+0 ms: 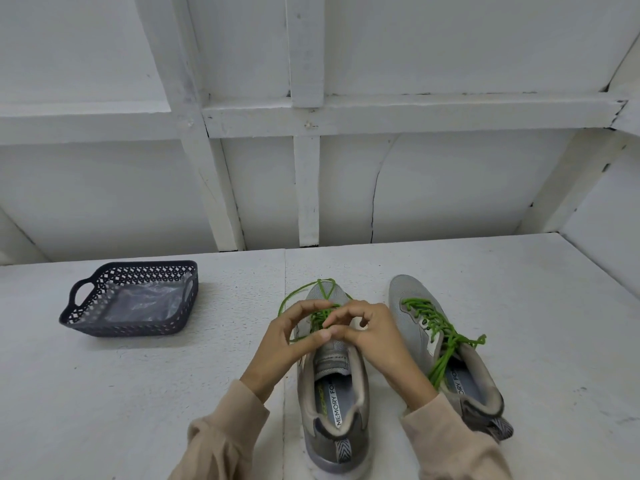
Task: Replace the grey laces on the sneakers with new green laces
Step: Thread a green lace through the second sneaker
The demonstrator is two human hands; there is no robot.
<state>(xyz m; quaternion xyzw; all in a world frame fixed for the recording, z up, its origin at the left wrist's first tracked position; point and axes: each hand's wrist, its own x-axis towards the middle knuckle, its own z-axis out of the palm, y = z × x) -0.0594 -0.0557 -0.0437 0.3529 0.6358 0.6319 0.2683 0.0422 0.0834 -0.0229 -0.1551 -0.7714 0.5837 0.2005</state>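
Note:
Two grey sneakers stand side by side on the white table, toes pointing away from me. The left sneaker (334, 386) carries a green lace (322, 289) whose loose loops arc over its toe. My left hand (291, 337) and my right hand (370, 332) meet above its eyelets, fingers curled and pinching that lace; the eyelets below them are hidden. The right sneaker (446, 348) is fully laced in green, with its green lace ends (450, 348) trailing across the tongue and into the shoe opening.
A dark perforated plastic basket (104, 327) with handles sits on the table at the left, holding crumpled clear plastic (145, 299). A white panelled wall rises behind the table (519, 306), and a side wall closes in at the far right.

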